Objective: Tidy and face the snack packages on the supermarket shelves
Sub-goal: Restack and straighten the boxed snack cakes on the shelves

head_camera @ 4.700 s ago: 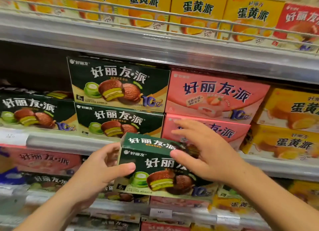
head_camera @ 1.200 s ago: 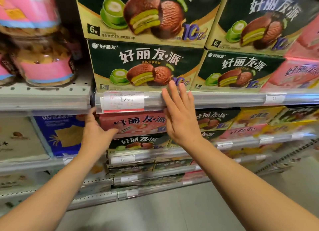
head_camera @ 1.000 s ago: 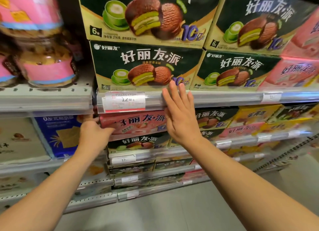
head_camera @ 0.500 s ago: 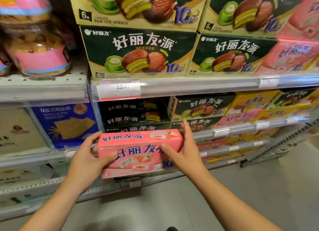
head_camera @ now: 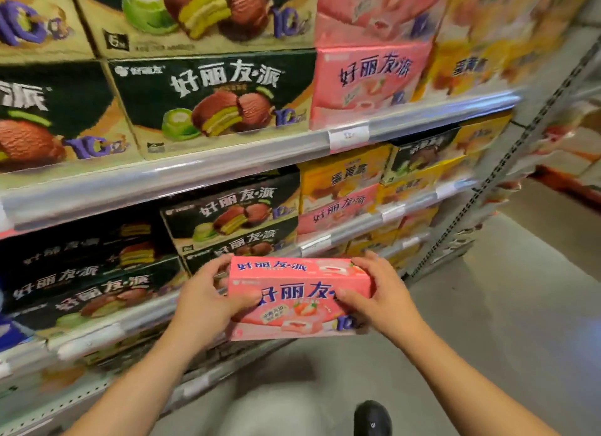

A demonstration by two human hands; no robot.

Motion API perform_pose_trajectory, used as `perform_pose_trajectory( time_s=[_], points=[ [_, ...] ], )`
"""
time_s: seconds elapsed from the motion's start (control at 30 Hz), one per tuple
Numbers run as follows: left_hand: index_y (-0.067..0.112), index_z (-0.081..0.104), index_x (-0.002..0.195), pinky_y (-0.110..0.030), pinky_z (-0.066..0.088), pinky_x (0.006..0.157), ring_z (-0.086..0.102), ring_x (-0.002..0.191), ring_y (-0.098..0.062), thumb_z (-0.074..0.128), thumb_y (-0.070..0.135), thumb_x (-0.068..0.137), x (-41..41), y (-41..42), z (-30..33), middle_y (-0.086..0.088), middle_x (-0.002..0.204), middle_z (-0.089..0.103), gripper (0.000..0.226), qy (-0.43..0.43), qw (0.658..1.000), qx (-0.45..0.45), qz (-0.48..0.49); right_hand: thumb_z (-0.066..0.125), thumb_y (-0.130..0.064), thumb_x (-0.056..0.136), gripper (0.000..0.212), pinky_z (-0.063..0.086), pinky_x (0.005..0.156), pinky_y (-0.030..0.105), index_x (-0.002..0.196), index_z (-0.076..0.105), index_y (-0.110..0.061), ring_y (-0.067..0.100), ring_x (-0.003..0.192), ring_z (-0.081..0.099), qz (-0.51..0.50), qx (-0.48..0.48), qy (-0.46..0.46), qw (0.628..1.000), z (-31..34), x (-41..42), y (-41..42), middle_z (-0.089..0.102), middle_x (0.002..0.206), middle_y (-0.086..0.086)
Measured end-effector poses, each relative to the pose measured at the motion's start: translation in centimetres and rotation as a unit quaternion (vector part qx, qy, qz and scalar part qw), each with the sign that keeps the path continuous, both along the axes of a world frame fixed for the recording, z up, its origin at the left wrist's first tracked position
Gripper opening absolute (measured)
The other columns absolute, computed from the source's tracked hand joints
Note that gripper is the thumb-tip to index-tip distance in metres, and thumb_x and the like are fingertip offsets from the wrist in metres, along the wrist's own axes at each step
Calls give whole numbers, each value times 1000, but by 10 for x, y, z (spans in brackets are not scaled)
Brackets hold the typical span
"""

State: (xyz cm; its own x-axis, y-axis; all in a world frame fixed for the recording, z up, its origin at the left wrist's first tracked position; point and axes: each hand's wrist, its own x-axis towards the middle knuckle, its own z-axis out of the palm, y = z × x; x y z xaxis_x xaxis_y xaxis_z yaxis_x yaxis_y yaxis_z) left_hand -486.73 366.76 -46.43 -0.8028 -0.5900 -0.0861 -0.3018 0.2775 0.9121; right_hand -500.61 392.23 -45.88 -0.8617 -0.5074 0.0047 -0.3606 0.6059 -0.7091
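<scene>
Gripping a glossy pink cardboard box [head_camera: 299,297]: left hand [head_camera: 208,300], right hand [head_camera: 379,294].

The pink box [head_camera: 299,297] looks like smooth printed cardboard with a slight sheen, as do the green boxes [head_camera: 211,100] above. The shelf edge [head_camera: 227,162] is glossy clear plastic over metal, probably. The floor [head_camera: 504,321] is matt grey, smooth. The upright [head_camera: 507,162] is perforated metal.
</scene>
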Motion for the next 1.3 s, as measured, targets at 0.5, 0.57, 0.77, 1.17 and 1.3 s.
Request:
perform_pose_trajectory(
  time_s=[0.5, 0.57, 0.77, 1.17, 1.3],
  points=[
    [33, 54, 124, -26, 59, 68, 70, 79, 0, 94, 23, 54, -204, 183, 4, 17, 89, 74, 81, -28, 995, 68, 72, 49, -83, 66, 81, 44, 90, 39, 130, 47, -33, 18, 114, 56, 277, 271, 225, 894, 46, -249, 119, 60, 125, -12],
    [33, 53, 126, -31, 60, 73, 70, 81, 0, 94, 24, 56, -211, 191, 7, 13, 93, 73, 82, -29, 993, 67, 87, 52, -79, 68, 75, 43, 90, 37, 127, 49, -34, 17, 112, 56, 292, 264, 219, 893, 44, -262, 117, 62, 123, -13],
    [29, 31, 147, -31, 42, 97, 51, 117, -6, 55, 68, 71, -219, 183, 29, 7, 139, 50, 88, -15, 994, -40, 104, 55, -75, 70, 77, 36, 97, 41, 136, 43, -36, 19, 119, 49, 296, 243, 238, 893, 49, -293, 115, 57, 129, -11],
    [8, 58, 119, -53, 37, 98, 56, 106, -42, 77, 53, 72, -261, 109, 65, -22, 110, 64, 68, -268, 776, -559, 117, 54, -75, 70, 74, 35, 94, 38, 134, 43, -40, 18, 116, 50, 281, 223, 273, 893, 76, -322, 100, 58, 125, -15],
    [10, 52, 123, -45, 38, 95, 63, 101, -36, 77, 52, 72, -267, 97, 67, -15, 105, 69, 71, -292, 780, -544, 101, 53, -75, 69, 74, 35, 93, 38, 133, 44, -39, 18, 114, 50, 278, 210, 276, 896, 77, -320, 99, 58, 120, -14]
  ],
)
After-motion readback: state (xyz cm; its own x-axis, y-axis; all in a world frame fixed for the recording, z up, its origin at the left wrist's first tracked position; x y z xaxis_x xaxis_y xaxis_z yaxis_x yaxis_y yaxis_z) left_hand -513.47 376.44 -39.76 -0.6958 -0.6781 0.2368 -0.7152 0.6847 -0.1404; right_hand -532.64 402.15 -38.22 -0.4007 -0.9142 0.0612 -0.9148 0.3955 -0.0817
